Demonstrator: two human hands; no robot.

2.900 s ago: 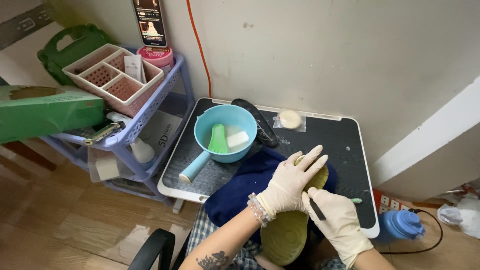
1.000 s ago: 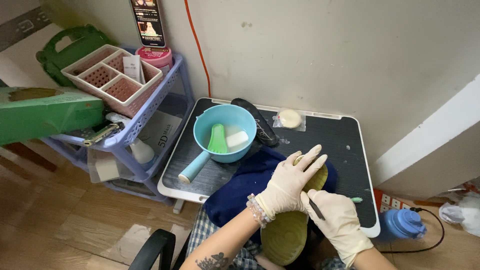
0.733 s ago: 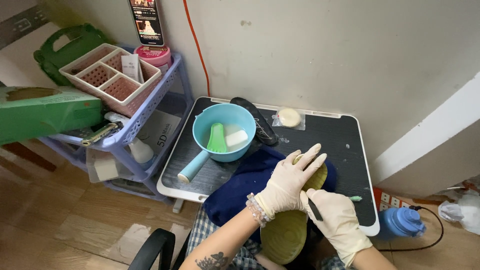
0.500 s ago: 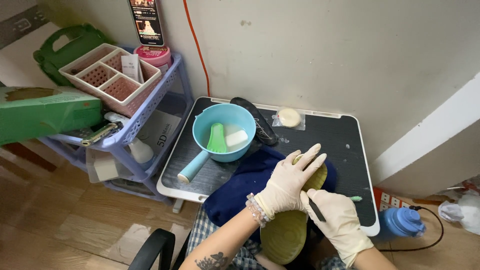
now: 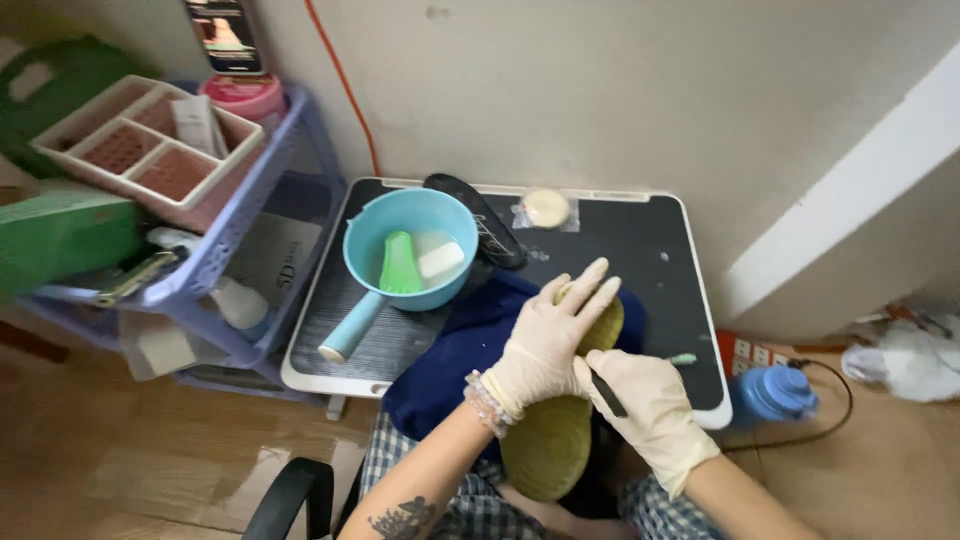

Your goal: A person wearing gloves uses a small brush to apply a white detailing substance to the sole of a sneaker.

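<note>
- Black worktop [image 5: 640, 250] with a white rim sits against the wall; a purple shelf rack [image 5: 250, 190] stands just beside it on the left.
- Dark blue cloth [image 5: 450, 360] drapes over the worktop's near edge.
- Olive-green insole [image 5: 555, 450] lies sole-up on that cloth, toe on the worktop, heel out over the lap.
- Light blue handled bowl [image 5: 400, 215] on the worktop holds cloudy water, a green brush [image 5: 400, 268] and a white bar of soap [image 5: 440, 260].
- White divided tray [image 5: 120, 150] on top of the rack holds a small box.
- Left hand [image 5: 545, 345], gloved, presses flat on the insole, fingers spread and gripping nothing.
- Right hand [image 5: 650, 405], gloved, fingers curled around a thin dark tool [image 5: 605, 392], its tip touching the insole.
</note>
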